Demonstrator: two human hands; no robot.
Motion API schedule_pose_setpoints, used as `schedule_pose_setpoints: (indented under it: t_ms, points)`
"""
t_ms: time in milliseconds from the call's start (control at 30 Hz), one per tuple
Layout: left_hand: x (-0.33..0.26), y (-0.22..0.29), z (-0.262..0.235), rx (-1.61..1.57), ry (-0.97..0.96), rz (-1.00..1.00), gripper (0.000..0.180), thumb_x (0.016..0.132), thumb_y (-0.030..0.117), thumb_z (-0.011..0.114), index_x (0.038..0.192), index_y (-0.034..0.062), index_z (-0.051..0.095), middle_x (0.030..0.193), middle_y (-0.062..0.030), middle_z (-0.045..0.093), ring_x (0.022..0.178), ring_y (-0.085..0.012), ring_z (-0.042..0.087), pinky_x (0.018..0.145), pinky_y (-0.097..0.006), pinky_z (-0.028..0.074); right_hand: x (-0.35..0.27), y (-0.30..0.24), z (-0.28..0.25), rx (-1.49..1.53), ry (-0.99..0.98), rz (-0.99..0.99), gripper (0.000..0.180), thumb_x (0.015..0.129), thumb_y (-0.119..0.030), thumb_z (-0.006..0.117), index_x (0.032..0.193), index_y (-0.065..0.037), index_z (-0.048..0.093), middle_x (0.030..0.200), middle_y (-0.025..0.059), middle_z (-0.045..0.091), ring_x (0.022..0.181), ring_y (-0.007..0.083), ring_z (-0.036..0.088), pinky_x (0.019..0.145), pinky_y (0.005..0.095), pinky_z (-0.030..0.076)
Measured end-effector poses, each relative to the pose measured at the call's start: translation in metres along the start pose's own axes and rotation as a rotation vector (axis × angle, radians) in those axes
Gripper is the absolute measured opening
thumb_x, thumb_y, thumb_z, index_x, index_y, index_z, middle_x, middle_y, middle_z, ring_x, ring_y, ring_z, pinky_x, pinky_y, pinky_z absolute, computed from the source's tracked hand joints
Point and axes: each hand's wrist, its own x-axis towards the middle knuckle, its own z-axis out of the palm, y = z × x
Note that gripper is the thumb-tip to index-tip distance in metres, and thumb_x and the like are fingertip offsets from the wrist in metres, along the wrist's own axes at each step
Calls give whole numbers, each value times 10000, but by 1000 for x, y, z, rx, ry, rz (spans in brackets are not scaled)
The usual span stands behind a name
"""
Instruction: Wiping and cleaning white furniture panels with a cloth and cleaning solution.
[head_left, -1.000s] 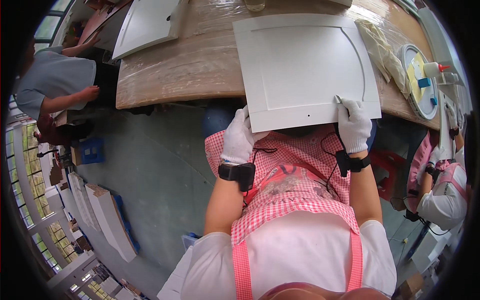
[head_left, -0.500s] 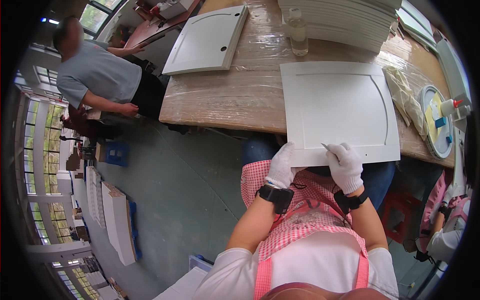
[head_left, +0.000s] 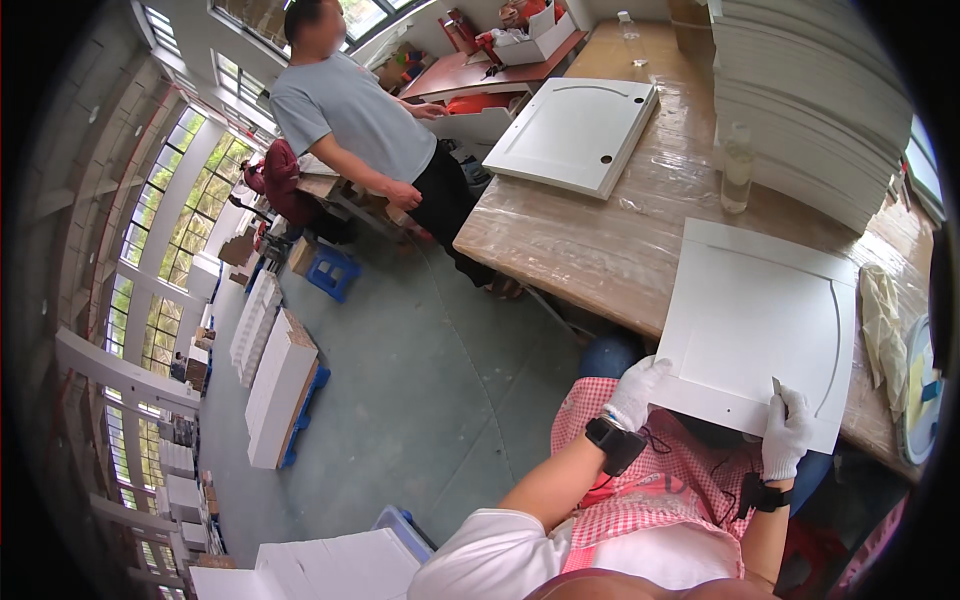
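A white cabinet-door-like panel (head_left: 750, 320) with a curved groove lies on the table, its near edge reaching over my lap. My left hand (head_left: 640, 392), in a white knit glove, is closed on the panel's near left corner. My right hand (head_left: 788, 432), gloved too, is closed over the near edge toward the right. Between its thumb and fingers a small thin blade-like piece (head_left: 776, 384) sticks up; its handle, if any, is hidden. A small dark hole shows in the panel between my hands.
The film-covered table (head_left: 570, 240) carries a clear bottle (head_left: 737, 175), a tall stack of white panels (head_left: 810, 110) and more panels (head_left: 570, 135). Cream cloth gloves (head_left: 880, 325) and a round lid (head_left: 918, 400) lie at right. A person (head_left: 350, 130) stands at the far left.
My view has swung left, so the scene sits further right. My right hand has moved right along the panel's near edge with the blade-like piece. My left hand stays at the corner.
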Motion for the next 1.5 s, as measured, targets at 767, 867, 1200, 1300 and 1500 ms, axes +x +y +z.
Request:
schedule_pose_setpoints:
  t_ms: [767,867,1200,1300,1500]
  points:
    - [-2,-1,-9,54,-33,-5,334,1051,259,584,1284,21,603,1133,-64,687,1009,-171,670,894,-326,556,26,-45,47,-145,-229,-97,110,850,-29,670,947,-46,718,900,149,673,879,357,658,776,430,523]
    - [-2,1,-8,57,-29,-14,333,1048,263,590,1278,24,608,1133,-62,687,1010,-170,669,902,-328,552,31,-55,52,-236,-323,-149,126,835,-56,685,948,-78,734,889,136,669,889,356,647,782,447,520]
    - [-3,-2,-7,72,-35,9,342,1051,282,581,1256,12,628,1103,-55,691,977,-149,652,893,-306,527,34,-37,57,-241,-288,-112,127,857,-108,684,970,-99,741,907,121,665,907,350,635,787,459,517]
    - [-1,-2,-8,85,-30,16,346,1052,287,581,1259,13,626,1101,-57,692,967,-150,655,885,-308,532,40,-17,51,-272,-198,-25,133,872,-81,670,987,-74,736,920,135,668,903,351,645,785,445,518]
    - [1,1,-11,108,-54,14,355,1052,280,582,1279,7,601,1140,-74,692,998,-170,673,889,-326,554,41,46,-5,-70,98,244,155,967,-60,643,1095,-3,711,1014,136,711,937,244,681,836,343,525]
